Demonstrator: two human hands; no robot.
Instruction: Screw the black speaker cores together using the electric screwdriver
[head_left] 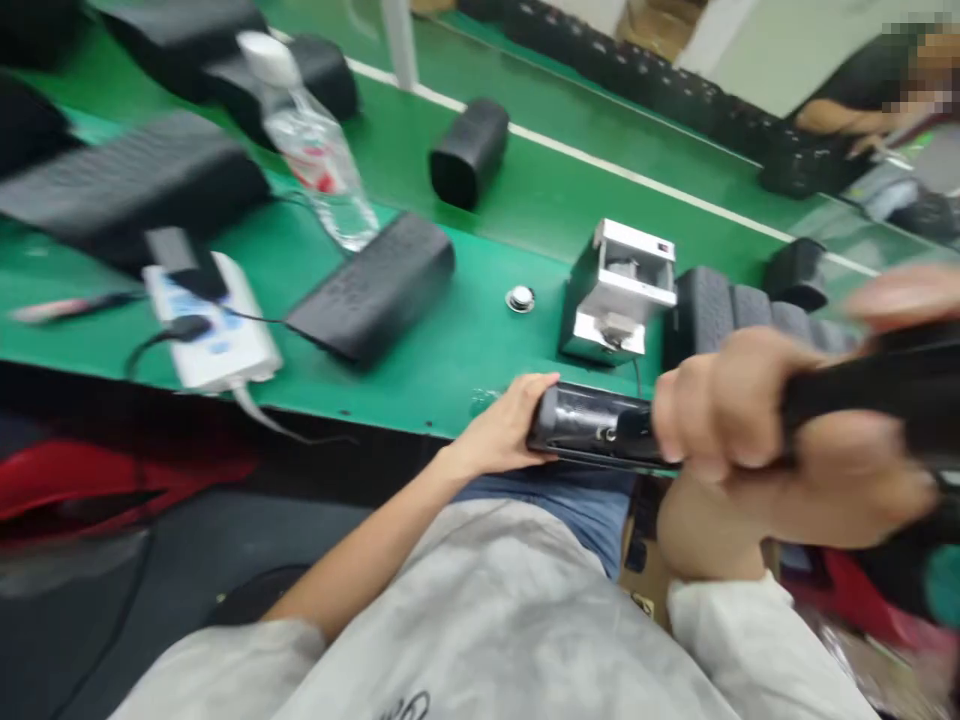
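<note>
Green workbench (457, 350) holds black housings (371, 285), a power strip (214, 325).

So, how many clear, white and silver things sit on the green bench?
Clear plastic bottle: 1
White power strip: 1
Silver metal block: 1
Round silver stud: 1
Total: 4
</note>
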